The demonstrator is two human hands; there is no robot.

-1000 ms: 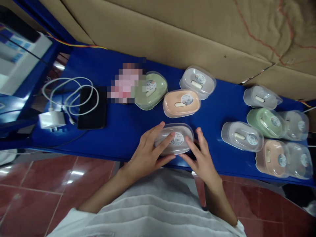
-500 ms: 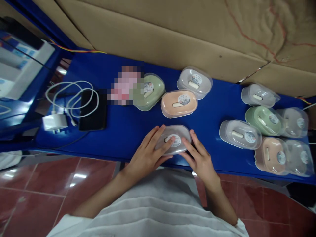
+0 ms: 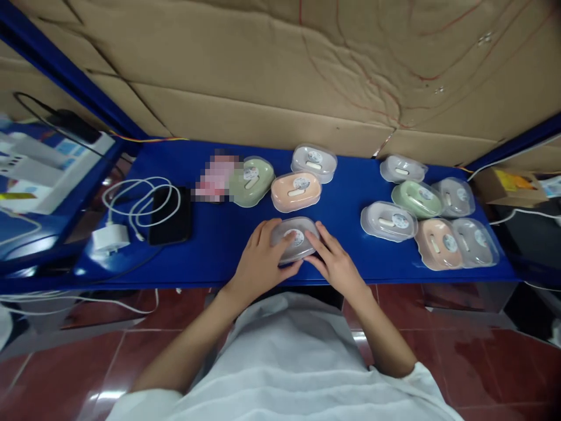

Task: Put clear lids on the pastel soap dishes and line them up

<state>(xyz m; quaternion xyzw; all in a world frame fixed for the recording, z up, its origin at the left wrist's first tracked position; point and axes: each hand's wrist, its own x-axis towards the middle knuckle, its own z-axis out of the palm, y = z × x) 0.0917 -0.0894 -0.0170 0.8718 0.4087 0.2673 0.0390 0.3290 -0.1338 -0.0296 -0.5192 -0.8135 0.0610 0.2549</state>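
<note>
A grey lidded soap dish (image 3: 298,250) with a clear cover and a round sticker rests near the front edge of the blue table. My left hand (image 3: 263,251) is wrapped round its left side, with a finger on the sticker and the thumb low at the front. From the right, my right hand (image 3: 335,260) grips the other end, its fingers on the lid and rim. Just beyond stand a peach soap dish (image 3: 302,202), a green one (image 3: 258,192) and another grey one (image 3: 324,172).
Several more lidded soap dishes cluster at the right, among them a light grey one (image 3: 385,231) and a peach one (image 3: 433,257). On the left, a white charger (image 3: 110,238) with coiled cable lies by a black phone (image 3: 175,231). Cardboard (image 3: 245,111) lines the back.
The head view has shifted, so the table appears farther off and more shows at the right. Both hands stay on the grey soap dish, with little change in grip.
</note>
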